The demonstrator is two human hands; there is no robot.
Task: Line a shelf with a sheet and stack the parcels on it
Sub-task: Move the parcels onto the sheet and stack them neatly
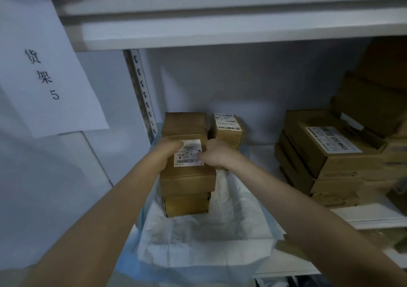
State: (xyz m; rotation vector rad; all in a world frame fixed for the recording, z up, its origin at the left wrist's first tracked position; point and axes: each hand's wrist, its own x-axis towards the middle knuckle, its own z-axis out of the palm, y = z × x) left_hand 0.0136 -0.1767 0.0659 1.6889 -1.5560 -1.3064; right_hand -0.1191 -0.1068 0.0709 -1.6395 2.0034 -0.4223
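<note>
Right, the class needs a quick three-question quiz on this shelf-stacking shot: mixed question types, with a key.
1. True or false: the white sheet lies under the stack of parcels at the left.
2. Which holds the top parcel? A) left hand only B) right hand only C) both hands
3. Fill in: the paper sign on the left shows the number ___.
Key: 1 true; 2 C; 3 5.
</note>
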